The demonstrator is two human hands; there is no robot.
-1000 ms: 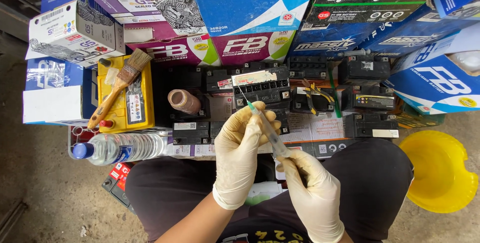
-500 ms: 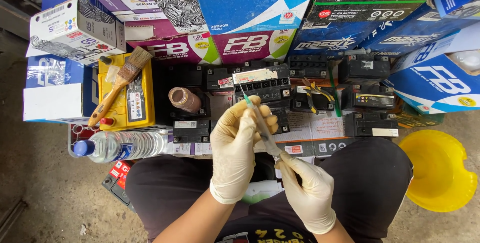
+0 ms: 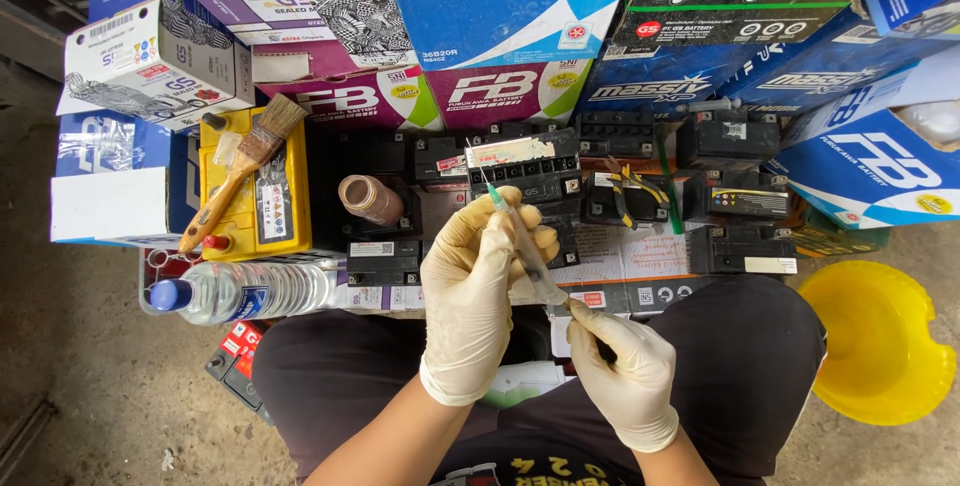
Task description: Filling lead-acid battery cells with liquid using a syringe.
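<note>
A clear plastic syringe (image 3: 522,244) with a thin needle on top tilts up and left, held above the lap.

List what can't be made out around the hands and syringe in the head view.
- Syringe: barrel fill level, too small and clear; plunger end hidden by right hand.
- Left hand: its palm side and grip faces away from the camera.
- Yellow funnel: cut off by right edge.
- Water bottle: fill level unclear.

Bright, even daylight, colours crisp and sharp; soft shadows only, upper left corner dim, wide-angle bending at edges.
</note>
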